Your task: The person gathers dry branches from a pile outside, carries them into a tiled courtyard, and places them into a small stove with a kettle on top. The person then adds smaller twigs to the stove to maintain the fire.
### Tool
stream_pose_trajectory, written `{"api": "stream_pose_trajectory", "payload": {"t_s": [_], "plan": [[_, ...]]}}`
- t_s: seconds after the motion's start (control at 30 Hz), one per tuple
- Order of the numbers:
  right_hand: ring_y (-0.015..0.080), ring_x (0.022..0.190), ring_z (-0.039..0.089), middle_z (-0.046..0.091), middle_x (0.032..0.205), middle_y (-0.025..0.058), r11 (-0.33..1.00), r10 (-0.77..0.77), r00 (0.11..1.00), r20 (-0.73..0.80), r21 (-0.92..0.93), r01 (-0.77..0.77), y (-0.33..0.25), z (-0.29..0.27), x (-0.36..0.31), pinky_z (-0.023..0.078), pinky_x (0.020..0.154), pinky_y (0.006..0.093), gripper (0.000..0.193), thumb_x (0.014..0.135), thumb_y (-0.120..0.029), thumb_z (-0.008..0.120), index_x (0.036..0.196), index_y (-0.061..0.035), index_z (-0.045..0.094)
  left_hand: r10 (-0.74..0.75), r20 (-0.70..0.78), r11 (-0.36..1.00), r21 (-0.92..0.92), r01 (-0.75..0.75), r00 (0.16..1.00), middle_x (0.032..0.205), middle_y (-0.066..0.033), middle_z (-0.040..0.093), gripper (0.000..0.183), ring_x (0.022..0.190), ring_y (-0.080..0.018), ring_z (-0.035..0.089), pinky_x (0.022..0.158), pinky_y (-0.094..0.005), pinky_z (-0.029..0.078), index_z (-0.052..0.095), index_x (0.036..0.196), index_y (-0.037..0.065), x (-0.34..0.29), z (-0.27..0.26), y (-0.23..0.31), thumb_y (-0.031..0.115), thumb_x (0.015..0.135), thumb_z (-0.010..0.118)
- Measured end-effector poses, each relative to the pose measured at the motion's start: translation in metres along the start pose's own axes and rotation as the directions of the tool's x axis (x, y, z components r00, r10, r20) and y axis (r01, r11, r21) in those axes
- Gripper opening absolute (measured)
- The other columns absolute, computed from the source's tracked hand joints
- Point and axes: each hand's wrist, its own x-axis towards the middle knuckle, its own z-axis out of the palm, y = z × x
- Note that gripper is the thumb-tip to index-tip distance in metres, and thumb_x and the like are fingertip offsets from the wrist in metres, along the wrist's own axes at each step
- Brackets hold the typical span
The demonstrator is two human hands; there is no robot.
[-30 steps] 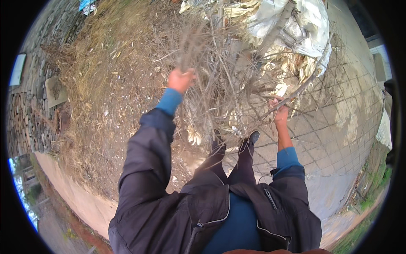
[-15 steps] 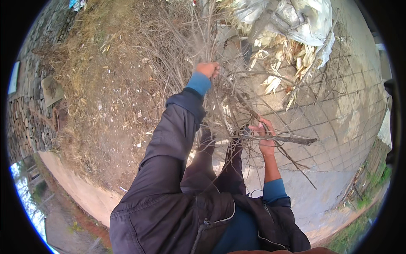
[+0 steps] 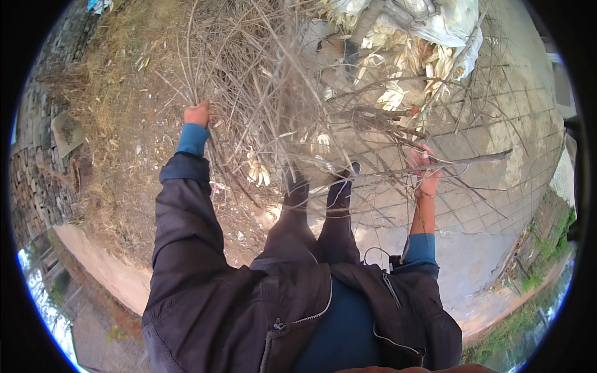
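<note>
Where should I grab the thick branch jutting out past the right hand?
Probably along the bare stretch near the outer right end of the branch, from the person's side. That end looks thick and juts out over the pale ground, while leftward it passes the right hand toward other sticks.

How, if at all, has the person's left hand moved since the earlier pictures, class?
Yes: the left hand has moved leftward, closer to the stacked-stone wall.

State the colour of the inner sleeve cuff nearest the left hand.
Blue; the inner sleeve cuff shows best in the head view.
</note>
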Motion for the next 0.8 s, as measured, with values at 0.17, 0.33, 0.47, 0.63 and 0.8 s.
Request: {"api": "stream_pose_trajectory", "payload": {"t_s": [0.17, 0.33, 0.47, 0.63, 0.8], "plan": [[0.0320, 0.116, 0.073, 0.066, 0.139, 0.0158, 0.996, -0.077, 0.997, -0.018, -0.045, 0.076, -0.049, 0.002, -0.026, 0.065, 0.091, 0.0441, 0.044, 0.104, -0.026, 0.069, 0.138, -0.0001, 0.059, 0.005, 0.157, 0.999, -0.034, 0.001, 0.988, 0.069, -0.0066, 0.068, 0.028, 0.051, -0.0145, 0.059, 0.046, -0.0324, 0.046, 0.069, 0.078, 0.000, -0.033, 0.012, -0.012, 0.023, 0.093, 0.070], [0.0325, 0.113, 0.074, 0.067, 0.133, 0.0179, 0.987, -0.141, 0.989, -0.044, -0.077, 0.138, -0.085, 0.052, -0.036, 0.065, 0.090, 0.0438, 0.046, 0.104, -0.026, 0.069, 0.137, 0.0048, 0.058, -0.016, 0.407, 0.998, 0.055, -0.007, 0.913, 0.083, -0.0118, 0.078, 0.032, 0.053, -0.0135, 0.061, 0.048, -0.0305, 0.047, 0.078, 0.092, -0.005, -0.080, 0.094, -0.015, 0.025, 0.097, 0.068], [0.0308, 0.105, 0.076, 0.067, 0.125, 0.0200, 0.982, -0.177, 0.979, -0.097, -0.076, 0.170, -0.068, 0.116, -0.015, 0.067, 0.078, 0.0402, 0.047, 0.105, -0.024, 0.068, 0.137, 0.0091, 0.056, -0.002, 0.464, 0.999, -0.034, 0.020, 0.886, 0.082, -0.0153, 0.077, 0.030, 0.059, -0.0181, 0.069, 0.052, -0.0333, 0.055, 0.075, 0.099, -0.010, -0.087, 0.152, -0.046, 0.019, 0.094, 0.072], [0.0225, 0.076, 0.077, 0.072, 0.093, 0.0147, 0.969, -0.226, 0.953, -0.201, -0.150, 0.198, -0.029, 0.197, 0.026, 0.053, 0.055, 0.0321, 0.016, 0.105, -0.008, 0.061, 0.108, 0.0081, 0.060, -0.004, 0.493, 0.993, 0.106, -0.056, 0.870, 0.077, -0.0180, 0.075, 0.037, 0.059, -0.0267, 0.072, 0.054, -0.0365, 0.058, 0.069, 0.102, -0.011, -0.095, 0.183, -0.103, 0.021, 0.086, 0.079], [0.0161, 0.068, 0.071, 0.072, 0.085, 0.0128, 0.952, -0.221, 0.940, -0.260, -0.267, 0.150, -0.013, 0.271, 0.048, 0.053, 0.058, 0.0296, 0.012, 0.102, -0.004, 0.061, 0.096, 0.0067, 0.060, 0.149, 0.455, 0.986, 0.001, -0.168, 0.878, 0.101, -0.0247, 0.075, 0.058, 0.090, -0.0279, 0.075, 0.075, -0.0384, 0.058, 0.062, 0.125, -0.009, -0.122, 0.198, -0.121, 0.026, 0.083, 0.080]]}}
